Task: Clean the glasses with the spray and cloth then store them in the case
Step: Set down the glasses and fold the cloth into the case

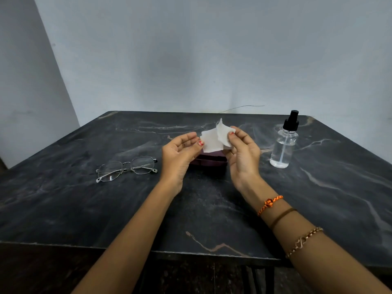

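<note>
A small white cloth (216, 137) is held up above the table between both hands. My left hand (179, 157) pinches its left edge with thumb and fingers, and my right hand (244, 153) pinches its right side. Below and behind the hands lies a dark maroon glasses case (209, 161), partly hidden by them. Thin metal-framed glasses (127, 168) rest on the table left of my left hand, temples folded. A clear spray bottle (284, 143) with a black nozzle stands upright to the right of my right hand.
Everything sits on a dark marble table (212, 209) whose front edge runs just below my forearms. A pale wall stands behind the table, with a thin wire lying along the far edge.
</note>
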Demonstrator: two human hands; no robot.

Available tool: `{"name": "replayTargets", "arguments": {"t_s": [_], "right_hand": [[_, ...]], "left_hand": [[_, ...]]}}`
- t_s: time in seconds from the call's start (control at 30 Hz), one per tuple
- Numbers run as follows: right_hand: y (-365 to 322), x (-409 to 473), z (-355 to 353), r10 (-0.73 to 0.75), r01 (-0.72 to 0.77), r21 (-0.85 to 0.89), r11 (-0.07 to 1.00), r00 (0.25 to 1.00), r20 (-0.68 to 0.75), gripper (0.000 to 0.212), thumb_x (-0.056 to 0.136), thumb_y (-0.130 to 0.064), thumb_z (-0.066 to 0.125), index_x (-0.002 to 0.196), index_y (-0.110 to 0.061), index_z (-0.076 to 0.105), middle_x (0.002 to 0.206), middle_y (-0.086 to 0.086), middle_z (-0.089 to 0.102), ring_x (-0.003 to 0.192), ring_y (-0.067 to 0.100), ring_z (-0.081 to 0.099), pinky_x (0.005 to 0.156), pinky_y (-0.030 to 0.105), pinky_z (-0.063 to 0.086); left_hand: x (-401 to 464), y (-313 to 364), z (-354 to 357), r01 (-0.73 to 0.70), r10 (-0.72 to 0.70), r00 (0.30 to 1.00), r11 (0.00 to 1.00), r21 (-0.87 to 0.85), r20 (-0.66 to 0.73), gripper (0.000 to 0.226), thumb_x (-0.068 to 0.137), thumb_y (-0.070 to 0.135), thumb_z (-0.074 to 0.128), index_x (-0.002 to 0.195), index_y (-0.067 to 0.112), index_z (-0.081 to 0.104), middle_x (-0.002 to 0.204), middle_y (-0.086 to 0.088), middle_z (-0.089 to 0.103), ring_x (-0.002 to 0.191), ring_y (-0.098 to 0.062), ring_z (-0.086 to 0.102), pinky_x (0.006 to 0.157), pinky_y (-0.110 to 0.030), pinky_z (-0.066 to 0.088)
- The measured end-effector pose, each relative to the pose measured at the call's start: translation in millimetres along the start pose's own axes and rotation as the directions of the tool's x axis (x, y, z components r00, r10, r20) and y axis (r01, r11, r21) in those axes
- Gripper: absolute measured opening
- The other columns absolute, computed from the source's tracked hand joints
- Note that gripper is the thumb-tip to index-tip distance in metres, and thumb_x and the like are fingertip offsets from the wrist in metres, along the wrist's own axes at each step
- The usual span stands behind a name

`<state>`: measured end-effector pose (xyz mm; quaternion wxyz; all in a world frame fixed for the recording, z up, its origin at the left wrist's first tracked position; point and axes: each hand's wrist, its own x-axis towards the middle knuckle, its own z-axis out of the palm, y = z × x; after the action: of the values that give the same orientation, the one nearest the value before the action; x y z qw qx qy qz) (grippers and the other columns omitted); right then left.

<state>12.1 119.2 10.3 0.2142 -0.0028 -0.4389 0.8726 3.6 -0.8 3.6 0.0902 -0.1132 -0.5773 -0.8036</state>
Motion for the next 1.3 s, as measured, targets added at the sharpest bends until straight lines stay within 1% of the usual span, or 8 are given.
{"name": "replayTargets", "arguments": {"t_s": [0.27, 0.4, 0.5, 0.7, 0.9, 1.03, 1.17, 1.3], "right_hand": [[-0.5, -2.3, 1.2, 0.019, -0.007, -0.072, 0.997, 0.985, 0.170, 0.025, 0.086, 0.005, 0.053, 0.091, -0.018, 0.057, 0.076, -0.001, 0.064, 0.067, 0.006, 0.064, 0.054, 0.020, 0.054], [5.1, -4.2, 1.2, -0.062, 0.126, -0.321, 0.939, 0.977, 0.202, 0.037, 0.085, 0.005, 0.054, 0.088, -0.032, 0.052, 0.092, -0.001, 0.055, 0.090, 0.019, 0.057, 0.074, 0.037, 0.054], [3.3, -4.5, 2.3, -0.065, 0.136, -0.407, 0.903, 0.981, 0.185, 0.031, 0.085, 0.003, 0.053, 0.077, -0.026, 0.058, 0.089, -0.004, 0.057, 0.098, 0.025, 0.054, 0.089, 0.049, 0.048], [-0.5, -6.8, 2.8, 0.082, 0.019, -0.387, 0.922, 0.967, 0.243, 0.017, 0.090, -0.023, 0.052, 0.080, -0.018, 0.065, 0.088, 0.010, 0.067, 0.082, 0.020, 0.062, 0.071, 0.030, 0.055], [-6.4, -11.2, 1.9, 0.047, 0.133, -0.405, 0.905, 0.914, 0.403, 0.025, 0.066, -0.041, 0.064, 0.081, -0.022, 0.069, 0.072, -0.010, 0.072, 0.071, 0.003, 0.066, 0.065, 0.017, 0.054], [-5.7, -10.3, 0.8, 0.035, 0.155, -0.436, 0.887, 0.917, 0.397, 0.007, 0.082, -0.020, 0.063, 0.088, -0.020, 0.067, 0.096, 0.007, 0.070, 0.084, 0.012, 0.065, 0.075, 0.024, 0.053], [-0.3, -7.3, -0.9, 0.069, 0.093, -0.495, 0.864, 0.951, 0.300, 0.021, 0.087, -0.017, 0.057, 0.108, -0.020, 0.057, 0.130, 0.019, 0.050, 0.112, 0.029, 0.055, 0.094, 0.039, 0.049], [-1.0, -7.9, 0.0, 0.012, 0.102, -0.513, 0.852, 0.977, 0.214, 0.011, 0.088, -0.016, 0.051, 0.087, -0.027, 0.052, 0.126, 0.021, 0.049, 0.108, 0.029, 0.053, 0.096, 0.047, 0.045]], "left_hand": [[-1.3, 0.2, 0.1, -0.003, -0.002, 0.999, 0.992, 0.128, 0.040, 0.009, 0.081, 0.009, 0.062, 0.077, 0.016, 0.063, 0.060, 0.009, 0.066, 0.049, 0.000, 0.056, 0.045, -0.012, 0.042], [-1.2, 1.2, 0.1, 0.007, -0.010, 0.999, 0.998, 0.065, 0.038, 0.015, 0.084, 0.005, 0.058, 0.078, 0.018, 0.064, 0.059, 0.011, 0.069, 0.055, 0.001, 0.060, 0.047, -0.012, 0.045], [-1.3, 2.2, -0.1, 0.012, -0.013, 0.997, 1.000, 0.005, 0.070, 0.015, 0.085, 0.006, 0.056, 0.077, 0.015, 0.066, 0.058, 0.011, 0.069, 0.055, 0.001, 0.060, 0.046, -0.011, 0.046], [-0.8, 3.3, -0.7, -0.031, 0.034, 0.994, 0.999, -0.033, 0.099, 0.014, 0.085, 0.007, 0.055, 0.078, 0.011, 0.067, 0.060, 0.008, 0.070, 0.058, -0.003, 0.062, 0.050, -0.012, 0.049], [-3.5, 4.7, -0.9, -0.065, 0.067, 0.992, 0.998, -0.020, 0.103, 0.018, 0.087, 0.003, 0.052, 0.080, 0.010, 0.068, 0.063, 0.007, 0.071, 0.063, -0.005, 0.065, 0.054, -0.015, 0.052], [-3.8, 5.9, -0.5, -0.063, 0.065, 0.991, 0.998, -0.025, 0.115, 0.020, 0.088, 0.002, 0.050, 0.083, 0.010, 0.068, 0.065, 0.007, 0.072, 0.065, -0.006, 0.066, 0.057, -0.015, 0.053], [-4.4, 5.0, 0.5, -0.048, 0.052, 0.992, 0.998, -0.039, 0.112, 0.019, 0.087, 0.000, 0.050, 0.084, 0.009, 0.067, 0.065, 0.007, 0.072, 0.066, -0.006, 0.067, 0.057, -0.015, 0.053], [-2.9, 4.7, 0.6, -0.043, 0.047, 0.996, 0.998, -0.049, 0.076, 0.018, 0.086, -0.001, 0.052, 0.082, 0.008, 0.067, 0.064, 0.009, 0.072, 0.064, -0.004, 0.066, 0.056, -0.015, 0.054]]}}
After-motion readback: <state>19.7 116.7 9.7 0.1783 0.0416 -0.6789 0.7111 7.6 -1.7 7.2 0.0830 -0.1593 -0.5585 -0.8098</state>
